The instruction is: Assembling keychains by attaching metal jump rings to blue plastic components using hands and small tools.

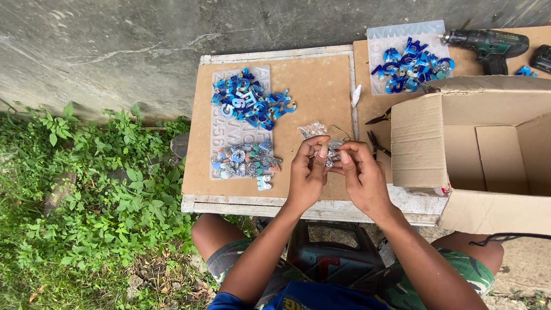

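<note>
My left hand (pixel 307 172) and right hand (pixel 359 172) pinch 1 glittery piece (pixel 333 154) over the brown bench (pixel 321 92); concrete wall (pixel 143 34) at 12 o'clock, weeds (pixel 86 189) at 9.

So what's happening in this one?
A seated person works at a small board table. Both hands, left hand and right hand, pinch a small glittery silver piece between the fingertips. Piles of blue letters lie on clear moulds; pliers, a drill and an open cardboard box sit to the right.
</note>
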